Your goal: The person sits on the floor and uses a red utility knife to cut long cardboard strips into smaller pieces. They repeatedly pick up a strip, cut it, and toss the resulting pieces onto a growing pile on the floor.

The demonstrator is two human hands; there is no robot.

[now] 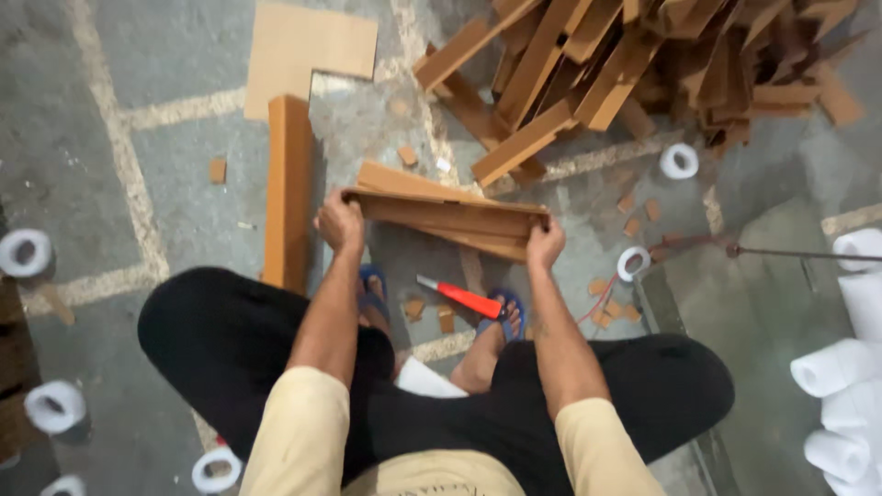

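Cardboard strips (447, 216) bundled, clamped end to end between left hand (340, 223) and right hand (546, 243), both curled shut on the ends. Looks like squaring-up stage. Probably needs the red knife (459, 298), just below the right hand.

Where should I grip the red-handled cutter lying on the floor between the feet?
Take the red-handled cutter by its red handle, coming from above on the right-foot side. It lies flat and slanted, with the thin pale blade end pointing up-left toward the left foot, so the handle is the thicker, safer part. Both hands currently hold the cardboard stack.
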